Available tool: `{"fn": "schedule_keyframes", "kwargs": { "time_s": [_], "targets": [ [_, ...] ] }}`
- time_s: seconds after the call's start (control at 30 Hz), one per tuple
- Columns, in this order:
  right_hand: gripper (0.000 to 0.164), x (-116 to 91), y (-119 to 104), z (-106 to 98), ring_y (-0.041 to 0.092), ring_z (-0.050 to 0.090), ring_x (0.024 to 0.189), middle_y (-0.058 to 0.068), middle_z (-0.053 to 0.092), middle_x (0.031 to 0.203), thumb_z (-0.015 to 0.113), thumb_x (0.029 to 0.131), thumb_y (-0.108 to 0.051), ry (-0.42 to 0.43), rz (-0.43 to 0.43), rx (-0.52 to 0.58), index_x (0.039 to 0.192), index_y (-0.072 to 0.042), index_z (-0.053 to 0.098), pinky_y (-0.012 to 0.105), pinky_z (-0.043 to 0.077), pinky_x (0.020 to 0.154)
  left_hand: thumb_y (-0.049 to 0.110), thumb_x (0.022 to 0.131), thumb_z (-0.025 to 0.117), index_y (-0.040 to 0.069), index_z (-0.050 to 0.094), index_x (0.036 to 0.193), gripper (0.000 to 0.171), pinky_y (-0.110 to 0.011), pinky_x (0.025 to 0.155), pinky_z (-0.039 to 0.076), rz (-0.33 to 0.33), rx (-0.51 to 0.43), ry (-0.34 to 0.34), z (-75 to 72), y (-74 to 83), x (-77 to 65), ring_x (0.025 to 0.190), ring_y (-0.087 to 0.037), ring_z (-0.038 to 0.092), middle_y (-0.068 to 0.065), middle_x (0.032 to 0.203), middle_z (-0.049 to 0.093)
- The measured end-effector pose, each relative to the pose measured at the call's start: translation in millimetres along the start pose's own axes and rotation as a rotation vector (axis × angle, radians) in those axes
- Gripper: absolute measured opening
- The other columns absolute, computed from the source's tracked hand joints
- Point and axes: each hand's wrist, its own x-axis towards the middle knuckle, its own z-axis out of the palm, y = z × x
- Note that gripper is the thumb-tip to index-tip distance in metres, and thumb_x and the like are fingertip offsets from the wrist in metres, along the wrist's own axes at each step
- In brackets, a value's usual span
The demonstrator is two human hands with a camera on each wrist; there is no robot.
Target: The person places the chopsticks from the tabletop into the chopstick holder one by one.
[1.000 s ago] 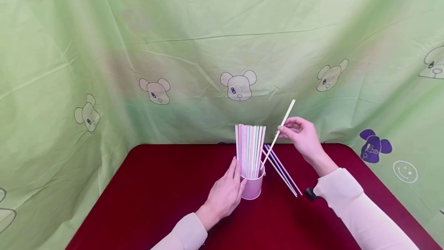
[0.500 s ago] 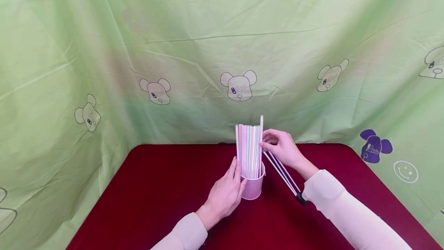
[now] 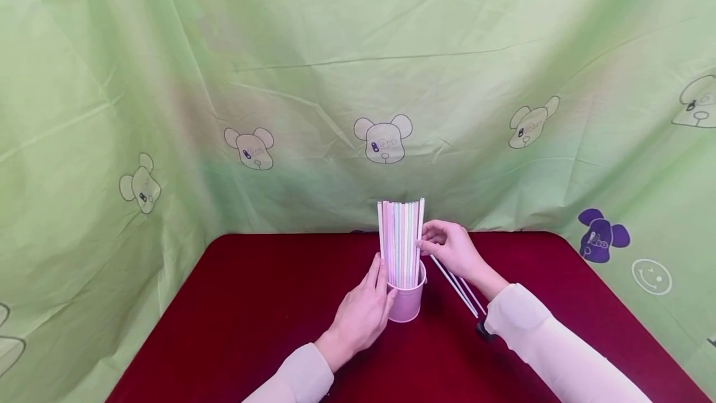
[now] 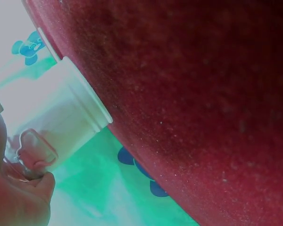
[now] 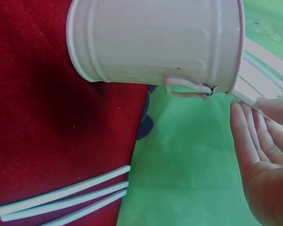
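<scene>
A small pink metal pail (image 3: pixel 405 305) stands on the red cloth, packed with long, thin pastel sticks (image 3: pixel 398 244) that rise upright above its rim. My left hand (image 3: pixel 360 316) grips the pail on its left side, fingers against the rim and the lower sticks, thumb at the front. At the bundle's right edge my right hand (image 3: pixel 452 252) pinches a pale stick (image 3: pixel 422 219) between thumb and fingers. That stick stands upright, its top slightly above the others and its lower end inside the pail. The pail's wire handle (image 4: pixel 37 148) shows in the left wrist view.
Loose sticks (image 5: pixel 61 193) lie on the table right of the pail, partly under the right forearm in the head view. A red cloth (image 3: pixel 268 322) covers the table. A green printed curtain (image 3: pixel 313 92) hangs behind it and at both sides.
The right hand has brought the pale stick leftward from a tilt to upright against the bundle, then lowered it farther into the pail. The left hand stays at the pail.
</scene>
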Motion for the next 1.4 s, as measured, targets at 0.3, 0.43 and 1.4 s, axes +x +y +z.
{"fn": "schedule_keyframes", "kwargs": {
  "time_s": [0.3, 0.43, 1.4],
  "targets": [
    [0.018, 1.7, 37.2, 5.9, 0.036, 0.067, 0.077, 0.019, 0.066, 0.083, 0.07, 0.082, -0.002, 0.04, 0.028, 0.019, 0.095, 0.006, 0.06, 0.04, 0.056, 0.068, 0.038, 0.102, 0.027, -0.004, 0.025, 0.146, 0.061, -0.031, 0.079, 0.054, 0.0, -0.009, 0.015, 0.5, 0.6, -2.4, 0.126, -0.023, 0.046, -0.02, 0.151, 0.024],
    [0.018, -1.0, 43.6, 7.5, 0.03, 0.068, 0.074, 0.017, 0.067, 0.082, 0.071, 0.081, -0.004, 0.043, 0.036, 0.024, 0.093, 0.005, 0.06, 0.038, 0.056, 0.067, 0.039, 0.102, 0.026, -0.003, 0.024, 0.146, 0.061, -0.031, 0.08, 0.053, -0.002, -0.006, 0.003, -0.2, 0.2, -1.5, 0.126, -0.022, 0.046, -0.019, 0.151, 0.022],
    [0.019, 21.1, 75.4, -53.1, 0.023, 0.064, 0.077, 0.011, 0.067, 0.086, 0.071, 0.081, -0.01, -0.036, 0.021, -0.514, 0.095, 0.001, 0.064, 0.038, 0.051, 0.071, 0.039, 0.101, 0.025, -0.002, 0.024, 0.146, 0.061, -0.031, 0.08, 0.053, -0.003, -0.014, -0.005, -0.7, -1.6, -0.2, 0.128, -0.022, 0.044, -0.019, 0.152, 0.023]
  ]
}}
